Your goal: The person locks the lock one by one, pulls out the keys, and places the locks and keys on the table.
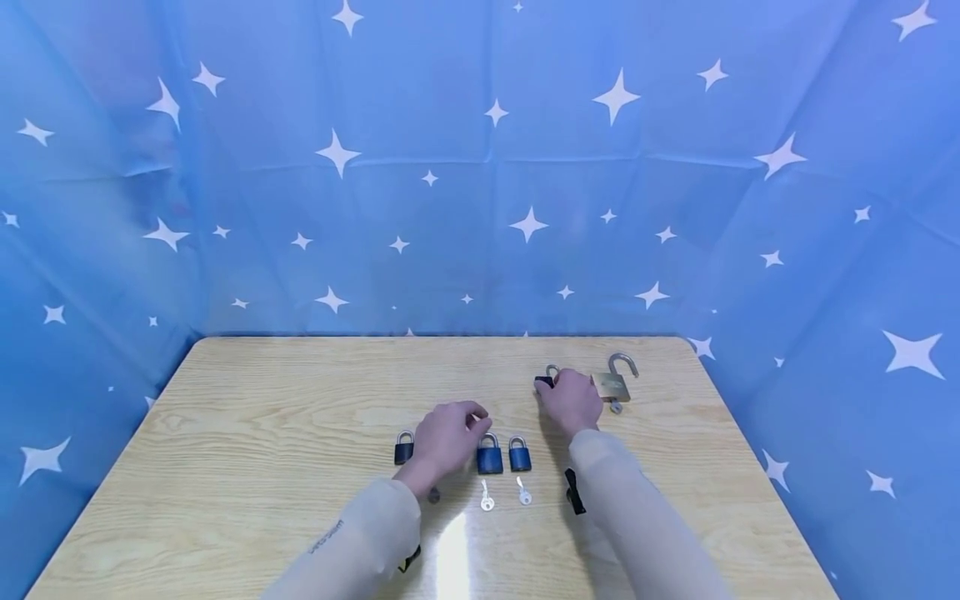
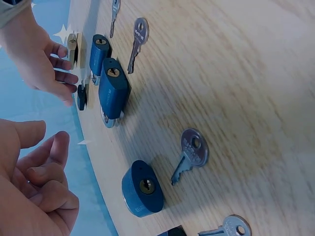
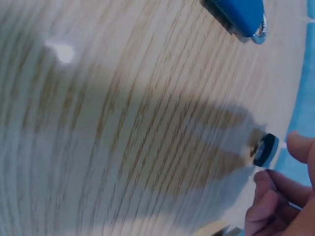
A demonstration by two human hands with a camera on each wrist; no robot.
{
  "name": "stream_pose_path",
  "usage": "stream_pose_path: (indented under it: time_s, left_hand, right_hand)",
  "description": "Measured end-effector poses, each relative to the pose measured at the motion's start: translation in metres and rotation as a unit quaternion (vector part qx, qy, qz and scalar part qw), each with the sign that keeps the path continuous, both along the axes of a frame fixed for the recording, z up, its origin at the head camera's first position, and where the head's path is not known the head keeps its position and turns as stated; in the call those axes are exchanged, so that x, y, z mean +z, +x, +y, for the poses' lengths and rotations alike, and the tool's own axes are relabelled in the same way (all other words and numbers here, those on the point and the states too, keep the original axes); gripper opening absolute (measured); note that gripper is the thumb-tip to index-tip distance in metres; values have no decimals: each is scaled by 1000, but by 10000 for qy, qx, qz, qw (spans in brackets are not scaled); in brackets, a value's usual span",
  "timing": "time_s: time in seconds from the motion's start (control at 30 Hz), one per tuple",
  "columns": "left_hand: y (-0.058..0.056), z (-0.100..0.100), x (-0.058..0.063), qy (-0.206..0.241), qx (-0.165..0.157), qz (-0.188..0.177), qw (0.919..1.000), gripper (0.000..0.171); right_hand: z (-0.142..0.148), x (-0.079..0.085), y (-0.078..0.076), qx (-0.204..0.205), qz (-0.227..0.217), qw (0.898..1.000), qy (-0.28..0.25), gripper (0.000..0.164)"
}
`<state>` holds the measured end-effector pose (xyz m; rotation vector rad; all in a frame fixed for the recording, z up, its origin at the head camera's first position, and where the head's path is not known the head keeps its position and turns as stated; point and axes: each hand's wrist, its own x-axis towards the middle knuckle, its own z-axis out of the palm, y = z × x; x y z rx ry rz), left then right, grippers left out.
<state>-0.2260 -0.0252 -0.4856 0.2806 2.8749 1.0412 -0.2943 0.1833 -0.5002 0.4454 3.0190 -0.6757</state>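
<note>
My left hand [image 1: 446,437] hovers over a row of padlocks, its fingers loosely curled and nothing seen between them. Just right of it stand a larger blue padlock [image 1: 489,460] and a smaller blue padlock [image 1: 520,457]. Another blue padlock [image 2: 142,189] shows in the left wrist view; in the head view the hand hides it. A dark padlock [image 1: 403,451] lies to the left. Farther back, my right hand [image 1: 573,400] is at a small black padlock [image 1: 543,381], fingers apart around it; whether they touch it I cannot tell.
A brass padlock [image 1: 612,387] with its shackle swung out lies at the back right, a key [image 1: 616,407] below it. In front of the blue padlocks lie two silver keys, a left key [image 1: 487,502] and a right key [image 1: 524,495]. Starred blue cloth [image 1: 450,200] hangs behind the table.
</note>
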Motion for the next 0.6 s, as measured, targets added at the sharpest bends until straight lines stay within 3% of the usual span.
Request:
stream_pose_path:
  time_s: [0.37, 0.6]
  left_hand:
    - [3, -3, -3, 112, 53, -42, 9999, 20]
    - [1, -8, -6, 76, 125, -13, 9999, 19]
  right_hand:
    - [2, -9, -5, -70, -149, 9998, 66, 35]
    - [0, -8, -9, -13, -352, 9992, -182, 46]
